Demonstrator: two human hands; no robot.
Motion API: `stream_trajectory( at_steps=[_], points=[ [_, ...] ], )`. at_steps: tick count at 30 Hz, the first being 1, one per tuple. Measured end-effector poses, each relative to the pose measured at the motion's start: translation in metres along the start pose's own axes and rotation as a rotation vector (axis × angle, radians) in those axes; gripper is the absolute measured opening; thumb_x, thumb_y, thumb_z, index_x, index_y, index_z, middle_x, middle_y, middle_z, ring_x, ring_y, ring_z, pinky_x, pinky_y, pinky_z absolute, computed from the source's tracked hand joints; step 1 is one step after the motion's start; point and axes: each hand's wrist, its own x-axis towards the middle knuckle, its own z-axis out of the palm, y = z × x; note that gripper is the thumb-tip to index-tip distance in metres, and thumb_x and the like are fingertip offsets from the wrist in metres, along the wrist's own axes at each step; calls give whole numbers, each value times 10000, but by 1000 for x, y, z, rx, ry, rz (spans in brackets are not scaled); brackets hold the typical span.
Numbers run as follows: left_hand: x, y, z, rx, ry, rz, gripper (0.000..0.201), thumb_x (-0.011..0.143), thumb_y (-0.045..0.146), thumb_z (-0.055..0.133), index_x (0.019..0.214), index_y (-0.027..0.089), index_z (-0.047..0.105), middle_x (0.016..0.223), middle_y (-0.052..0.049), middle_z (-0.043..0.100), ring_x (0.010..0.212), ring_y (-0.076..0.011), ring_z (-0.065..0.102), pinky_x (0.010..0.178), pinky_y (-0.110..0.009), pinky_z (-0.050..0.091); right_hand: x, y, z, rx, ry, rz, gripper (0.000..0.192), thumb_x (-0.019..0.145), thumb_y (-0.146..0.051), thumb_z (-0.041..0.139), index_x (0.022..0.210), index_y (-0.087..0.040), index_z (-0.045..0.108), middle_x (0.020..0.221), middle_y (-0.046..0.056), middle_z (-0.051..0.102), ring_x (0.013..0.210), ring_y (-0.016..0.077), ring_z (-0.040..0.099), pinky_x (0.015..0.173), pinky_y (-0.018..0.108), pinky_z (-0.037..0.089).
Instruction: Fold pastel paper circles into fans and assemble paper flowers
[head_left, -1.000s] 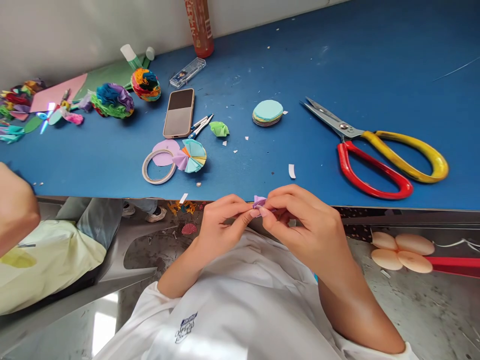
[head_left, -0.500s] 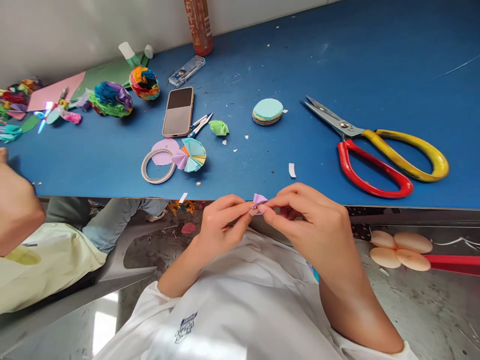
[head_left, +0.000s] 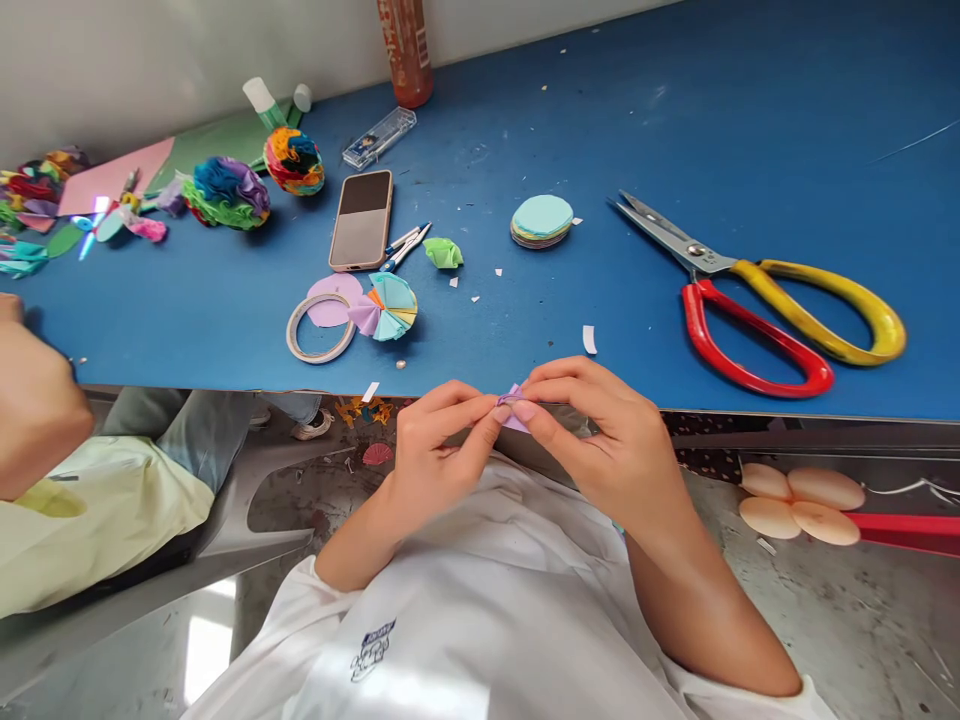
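Observation:
Between my fingertips, just off the front edge of the table, is a small folded piece of purple paper (head_left: 516, 420). My left hand (head_left: 444, 445) pinches it from the left, and my right hand (head_left: 600, 430) pinches it from the right; the fingers cover most of it. Closest on the table are a roll of tape (head_left: 292, 340) lying flat, a purple paper circle (head_left: 330, 295) partly beneath it, and a pleated paper ball (head_left: 394, 308) in blue, purple and yellow. A crumpled green paper piece (head_left: 444, 253) and a stack of paper circles (head_left: 541, 217) lie farther back.
Large scissors (head_left: 697, 262) with red and yellow handles rest on the blue table (head_left: 675, 120) at right. A phone (head_left: 361, 222), pens (head_left: 406, 247), a clear case (head_left: 379, 138), a bottle (head_left: 409, 60) and colourful paper balls (head_left: 226, 195) stand left. Another person's hand (head_left: 37, 410) is at far left.
My right hand has shifted slightly left and its fingers now sit higher on the purple paper, which has turned a little. Both hands keep pinching it. The view has moved slightly.

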Motion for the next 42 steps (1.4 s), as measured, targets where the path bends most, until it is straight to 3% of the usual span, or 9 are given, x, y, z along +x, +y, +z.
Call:
stream_trajectory(
  at_steps=[7,15,19,23,32,42],
  points=[
    [3,6,-3,8,41,-22,101,822,125,651,806,162,744,670,14,619,586,-51,529,507,-169,423,4,-4,-6,63,-42,32,88,843,-143,631,819,-227,627,852,-28,626,770,91,597,710,216,481],
    [8,13,-7,23,20,-86,42,789,130,678,776,159,706,683,14,625,590,-56,568,509,-143,496,7,-8,-8,97,-117,75,103,848,-161,638,784,-241,639,811,-47,629,727,88,585,651,221,456],
    [9,16,-8,242,112,85,83,766,127,712,832,159,673,782,-4,642,691,-79,613,607,-172,550,5,-11,-7,-26,-44,36,81,870,-182,630,812,-237,643,817,-41,632,735,95,586,672,257,437],
    [10,18,-9,420,91,248,52,798,125,696,834,155,675,772,-8,661,691,-81,610,656,-191,530,2,-15,-4,-184,61,-45,42,874,-188,634,863,-225,651,832,-21,648,767,120,603,736,306,421],
    [13,25,-9,444,88,270,40,825,164,682,858,154,701,784,-24,694,700,-89,628,676,-199,520,-1,-24,0,-403,121,-157,95,902,-160,582,926,-235,637,883,20,679,740,153,611,748,359,375],
    [11,24,-9,465,68,281,36,833,158,666,857,162,693,772,-15,680,682,-88,606,663,-200,516,-2,-23,0,-386,110,-176,105,902,-149,570,918,-224,642,863,22,669,716,150,583,744,362,345]
  ],
)
